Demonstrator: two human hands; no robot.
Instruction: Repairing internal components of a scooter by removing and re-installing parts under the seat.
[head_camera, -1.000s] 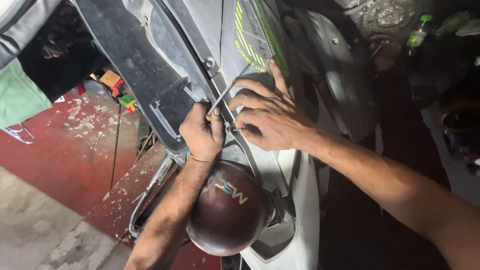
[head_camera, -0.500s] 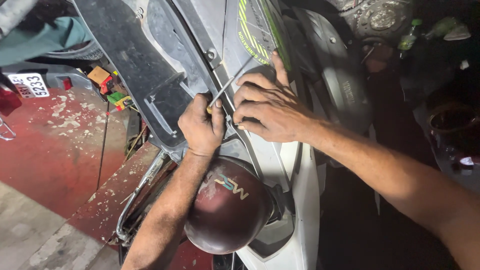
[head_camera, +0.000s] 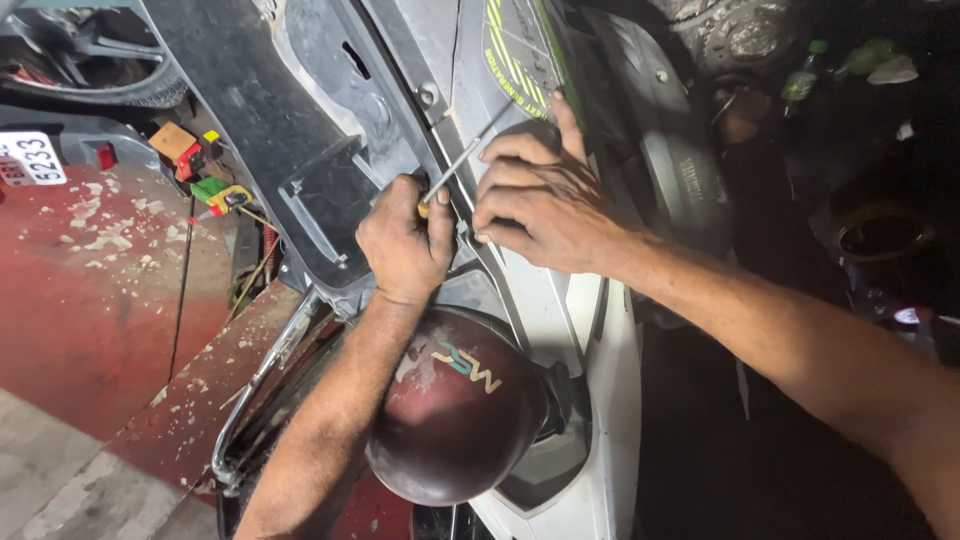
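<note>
Our left hand (head_camera: 405, 243) is clenched around a screwdriver (head_camera: 462, 160) while our right hand (head_camera: 545, 205) presses spread fingers on the scooter panel (head_camera: 500, 60).

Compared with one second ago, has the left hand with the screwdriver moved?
No. The left hand grips the screwdriver at the same spot on the scooter's panel seam, above the maroon helmet.

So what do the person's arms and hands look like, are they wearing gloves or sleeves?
No gloves and no sleeves in view. The left hand and right hand are bare, and both forearms are bare as far as the picture shows. There is no watch or ring that I can see. Dark smudges, like grime, mark the left forearm.
</note>
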